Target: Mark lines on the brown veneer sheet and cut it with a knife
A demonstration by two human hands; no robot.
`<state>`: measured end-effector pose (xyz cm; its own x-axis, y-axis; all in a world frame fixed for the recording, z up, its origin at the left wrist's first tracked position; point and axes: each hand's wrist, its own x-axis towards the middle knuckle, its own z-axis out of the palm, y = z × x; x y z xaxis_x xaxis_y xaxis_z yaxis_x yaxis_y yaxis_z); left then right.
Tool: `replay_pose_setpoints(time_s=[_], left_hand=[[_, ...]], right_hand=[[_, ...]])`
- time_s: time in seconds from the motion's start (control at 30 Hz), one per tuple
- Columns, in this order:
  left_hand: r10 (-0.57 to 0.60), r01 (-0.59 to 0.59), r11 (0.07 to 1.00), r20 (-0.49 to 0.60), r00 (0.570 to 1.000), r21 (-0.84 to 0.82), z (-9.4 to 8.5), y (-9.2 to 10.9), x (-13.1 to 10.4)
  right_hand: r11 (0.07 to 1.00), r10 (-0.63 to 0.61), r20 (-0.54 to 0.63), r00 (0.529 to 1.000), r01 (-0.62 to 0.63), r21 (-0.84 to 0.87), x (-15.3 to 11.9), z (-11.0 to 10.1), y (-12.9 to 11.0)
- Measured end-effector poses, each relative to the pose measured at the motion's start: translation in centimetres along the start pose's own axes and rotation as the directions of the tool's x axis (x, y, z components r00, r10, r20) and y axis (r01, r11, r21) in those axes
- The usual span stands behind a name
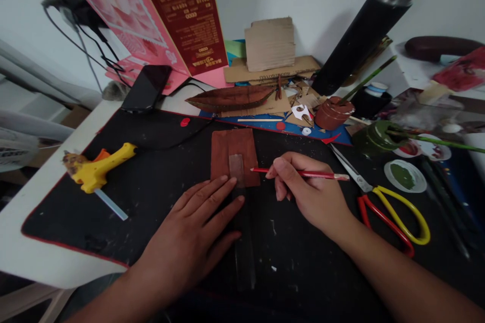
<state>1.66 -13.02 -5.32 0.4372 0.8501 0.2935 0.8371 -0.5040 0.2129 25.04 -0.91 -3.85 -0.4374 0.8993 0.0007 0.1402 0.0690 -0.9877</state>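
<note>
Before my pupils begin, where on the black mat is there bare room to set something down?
Two patches of the black mat: between the yellow glue gun and the left hand, and, lightly flecked, between the clear strip and the right hand. Crowded: the back edge around the boat-shaped piece and brown jar.

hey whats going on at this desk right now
A person's left hand lies flat with its fingers over a clear ruler-like strip, which overlaps a brown rectangular piece on the black mat. The right hand holds a red pencil, its tip over the piece's right side. A yellow glue gun and scissors lie to either side.
</note>
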Motion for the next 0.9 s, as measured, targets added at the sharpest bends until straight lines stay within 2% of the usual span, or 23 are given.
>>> replay_pose_setpoints(time_s=[0.27, 0.9], left_hand=[[0.008, -0.008, 1.000, -0.010, 1.000, -0.012, 0.08, -0.04, -0.11], [0.006, -0.007, 1.000, -0.027, 1.000, -0.018, -0.01, -0.16, 0.03]], right_hand=[[0.999, -0.033, 0.003, 0.999, 0.033, -0.029, 0.09, 0.05, -0.19], [1.000, -0.016, 0.004, 1.000, 0.017, -0.024, 0.03, 0.12, -0.28]])
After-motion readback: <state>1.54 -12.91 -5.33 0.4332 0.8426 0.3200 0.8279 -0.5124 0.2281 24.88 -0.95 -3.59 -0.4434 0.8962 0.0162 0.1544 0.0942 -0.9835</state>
